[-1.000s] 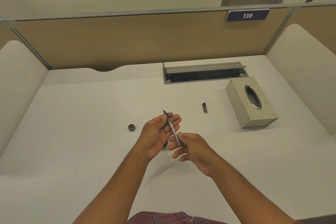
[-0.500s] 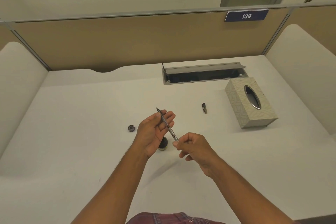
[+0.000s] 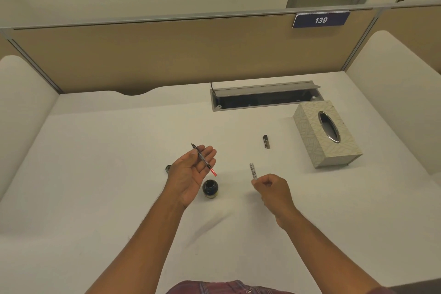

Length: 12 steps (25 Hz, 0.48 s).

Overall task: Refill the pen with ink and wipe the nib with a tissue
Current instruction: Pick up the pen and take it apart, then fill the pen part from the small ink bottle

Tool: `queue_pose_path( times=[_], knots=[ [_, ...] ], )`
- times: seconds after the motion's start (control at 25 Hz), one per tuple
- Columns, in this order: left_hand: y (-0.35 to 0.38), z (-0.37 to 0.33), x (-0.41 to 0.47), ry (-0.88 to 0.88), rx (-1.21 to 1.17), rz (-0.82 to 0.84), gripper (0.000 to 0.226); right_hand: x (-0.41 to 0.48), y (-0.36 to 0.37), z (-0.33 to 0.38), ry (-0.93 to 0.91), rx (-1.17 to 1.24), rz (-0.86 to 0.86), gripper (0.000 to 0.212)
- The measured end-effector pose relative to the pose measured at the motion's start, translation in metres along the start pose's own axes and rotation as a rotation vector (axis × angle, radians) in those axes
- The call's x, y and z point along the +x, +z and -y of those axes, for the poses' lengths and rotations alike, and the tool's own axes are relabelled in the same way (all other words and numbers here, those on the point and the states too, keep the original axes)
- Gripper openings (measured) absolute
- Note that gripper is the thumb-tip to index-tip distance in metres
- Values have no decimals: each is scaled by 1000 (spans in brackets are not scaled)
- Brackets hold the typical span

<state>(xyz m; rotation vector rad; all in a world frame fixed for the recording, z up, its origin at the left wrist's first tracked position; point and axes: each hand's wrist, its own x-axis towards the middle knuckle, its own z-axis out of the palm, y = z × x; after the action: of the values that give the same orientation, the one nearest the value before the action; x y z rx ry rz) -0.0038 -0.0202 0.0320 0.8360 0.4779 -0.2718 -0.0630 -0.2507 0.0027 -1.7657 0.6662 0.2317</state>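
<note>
Head view: left hand [image 3: 191, 174] fingers spread flat, nib section [image 3: 204, 159] lying across them. Right hand [image 3: 272, 190] fingers pinch pen barrel [image 3: 253, 170], upright. Open ink bottle [image 3: 210, 188] on tabletop [image 3: 95, 174] between left and right fingers, nearer left.

A small dark cap [image 3: 167, 169] is half hidden behind the left hand [image 3: 191, 174]; the lower end of the pen barrel [image 3: 253, 170] is concealed in the right hand [image 3: 272, 190]. Both forearms [image 3: 133, 258] are cropped at the bottom edge.
</note>
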Motion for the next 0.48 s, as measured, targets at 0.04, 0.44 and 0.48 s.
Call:
queue_pose_path(
  times=[0.04,0.44,0.48],
  knots=[
    [-1,3,-1,-6,6,-1,28,8,-2,-2,-18,-46,-77,16],
    [0,19,-4,-64,38,1,29,55,-4,-36,-118,-525,-231,14],
    [0,19,-4,-64,36,3,29,56,-3,-37,-135,-549,-228,14]
  ],
)
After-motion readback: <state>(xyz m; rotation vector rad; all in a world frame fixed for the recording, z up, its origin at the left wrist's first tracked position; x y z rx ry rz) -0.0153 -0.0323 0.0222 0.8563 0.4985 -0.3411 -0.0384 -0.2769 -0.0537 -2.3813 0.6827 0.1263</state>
